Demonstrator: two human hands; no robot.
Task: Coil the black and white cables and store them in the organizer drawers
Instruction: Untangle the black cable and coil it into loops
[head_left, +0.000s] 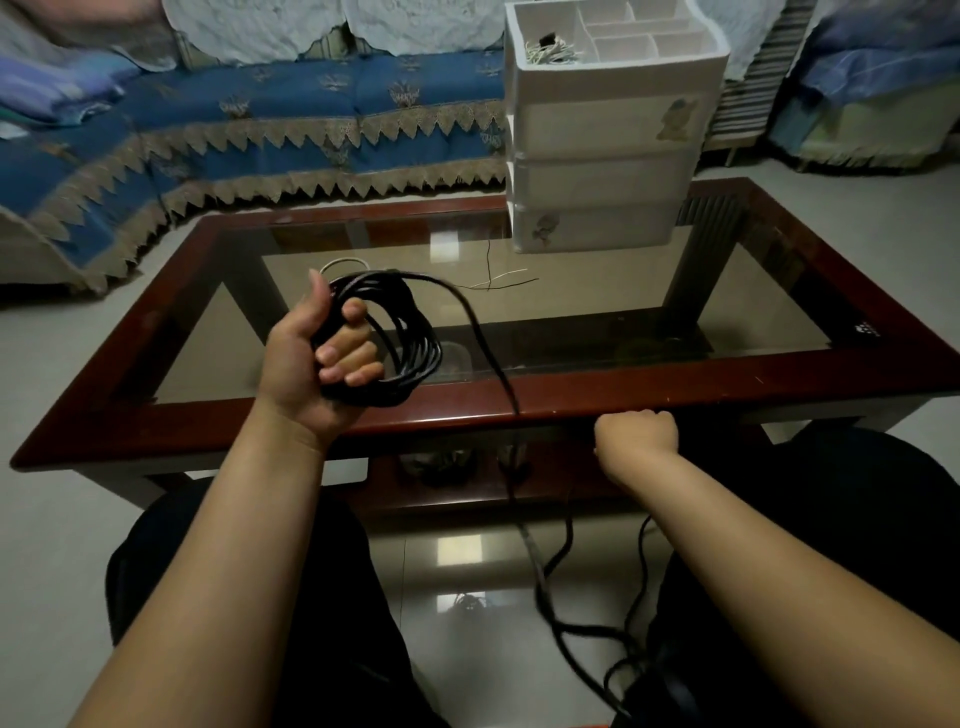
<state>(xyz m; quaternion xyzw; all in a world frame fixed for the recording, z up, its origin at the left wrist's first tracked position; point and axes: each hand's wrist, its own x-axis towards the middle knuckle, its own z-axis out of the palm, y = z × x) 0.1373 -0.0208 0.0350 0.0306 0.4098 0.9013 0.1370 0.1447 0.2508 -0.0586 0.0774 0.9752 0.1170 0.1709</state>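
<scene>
Head view, looking down past two bare forearms: a blue sofa (291, 119) with tan zigzag fringe runs along the back of the room, beyond a low coffee table (701, 395) with a dark red wooden frame and a glass top. At the table's far right stands a white organizer (613, 156), a stack of drawers whose fronts all appear closed; its open top tray is split into compartments, and the front left one holds a pale tangle of wire with a small dark item on it.

A black cable (410, 338) is gathered into a many-looped coil held above the table's near left portion. The left hand (317, 364) grips that coil, fingers curled through the loops and thumb raised beside them. From the top of the coil one loose strand arcs right and down, crosses the table's near edge, and drops to the tiled floor, where it wanders in slack curves between the person's dark-trousered knees.

The right hand (638, 434) is at the near table edge with its back to the camera and its fingers curled under; whether it holds any cable cannot be told.

A white cable (343, 263) shows as a pale loop on the glass just behind the black coil. Further back, thin black and white wire ends (501, 283) lie crossed on the glass near the organizer's base.
</scene>
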